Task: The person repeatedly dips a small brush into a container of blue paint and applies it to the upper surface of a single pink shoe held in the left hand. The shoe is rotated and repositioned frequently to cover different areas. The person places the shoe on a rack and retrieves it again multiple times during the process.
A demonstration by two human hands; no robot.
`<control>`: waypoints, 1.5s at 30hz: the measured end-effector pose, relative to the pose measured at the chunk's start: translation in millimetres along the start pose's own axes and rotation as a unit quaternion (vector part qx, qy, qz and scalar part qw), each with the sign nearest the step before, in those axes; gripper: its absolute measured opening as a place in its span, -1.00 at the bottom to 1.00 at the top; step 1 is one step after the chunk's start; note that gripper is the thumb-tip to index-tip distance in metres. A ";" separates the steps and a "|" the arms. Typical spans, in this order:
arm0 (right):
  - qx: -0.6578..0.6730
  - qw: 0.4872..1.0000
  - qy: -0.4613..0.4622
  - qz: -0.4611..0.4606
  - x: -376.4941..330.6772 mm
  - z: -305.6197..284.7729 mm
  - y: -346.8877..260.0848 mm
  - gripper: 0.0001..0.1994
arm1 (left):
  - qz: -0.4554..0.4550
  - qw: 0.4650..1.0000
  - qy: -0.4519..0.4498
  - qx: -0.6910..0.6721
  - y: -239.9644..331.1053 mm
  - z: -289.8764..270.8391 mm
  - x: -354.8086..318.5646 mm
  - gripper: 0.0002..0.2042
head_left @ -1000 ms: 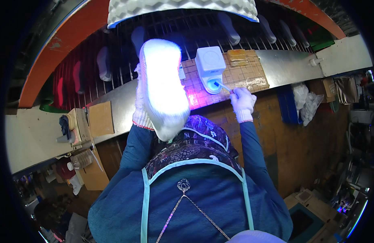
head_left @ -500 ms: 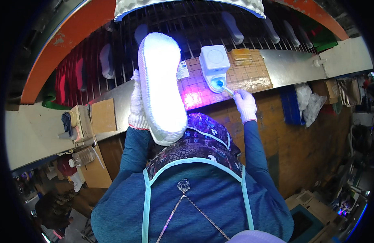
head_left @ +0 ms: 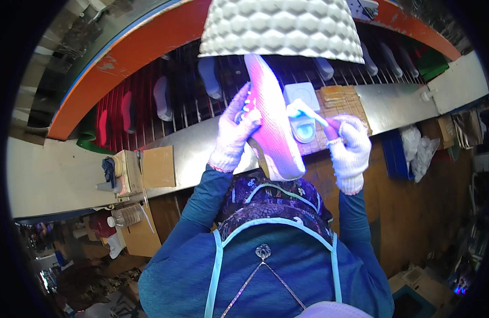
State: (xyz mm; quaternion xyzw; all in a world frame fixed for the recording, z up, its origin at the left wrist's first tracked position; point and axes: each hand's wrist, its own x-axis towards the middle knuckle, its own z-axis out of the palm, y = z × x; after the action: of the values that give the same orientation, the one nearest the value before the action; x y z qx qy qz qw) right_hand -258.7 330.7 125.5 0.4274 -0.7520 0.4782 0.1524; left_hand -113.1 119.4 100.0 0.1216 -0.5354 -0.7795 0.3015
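Observation:
My left hand (head_left: 229, 135), in a white knit glove, is closed around the side of a knit shoe upper (head_left: 277, 119), which stands tilted with its narrow end away from me. Strong light tints the upper pink and white. In my gloved right hand (head_left: 351, 151) a brush (head_left: 312, 114) with a pale handle is pinched between fingers and thumb. The brush's whitish head points left, close to the upper; whether they touch, I cannot tell. Behind the brush stands a white pot (head_left: 304, 129) with a bluish, glowing opening.
A white honeycomb-patterned lampshade (head_left: 281, 32) hangs over the work. Beyond the metal ledge (head_left: 390, 106), a barred rack carries several sole-shaped pieces (head_left: 209, 78) under an orange arch (head_left: 112, 69). A cardboard piece (head_left: 158, 167) lies left; a blue bin (head_left: 397, 153) hangs right.
My right hand has lifted the brush out of the pot toward the upper. My left hand has moved right and turned the upper from its bright underside onto its side.

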 end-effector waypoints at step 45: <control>0.103 0.990 -0.057 -0.074 66.1 17.4 19.9 -0.81 | -0.050 0.997 -0.051 0.026 46.9 7.9 -1.4 -0.32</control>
State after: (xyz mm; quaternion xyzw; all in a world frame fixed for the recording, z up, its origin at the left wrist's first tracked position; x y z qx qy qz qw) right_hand -310.2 286.6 147.3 0.5222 -0.6725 0.5150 0.0991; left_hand -100.1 114.7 145.5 0.1162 -0.5633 -0.7848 0.2309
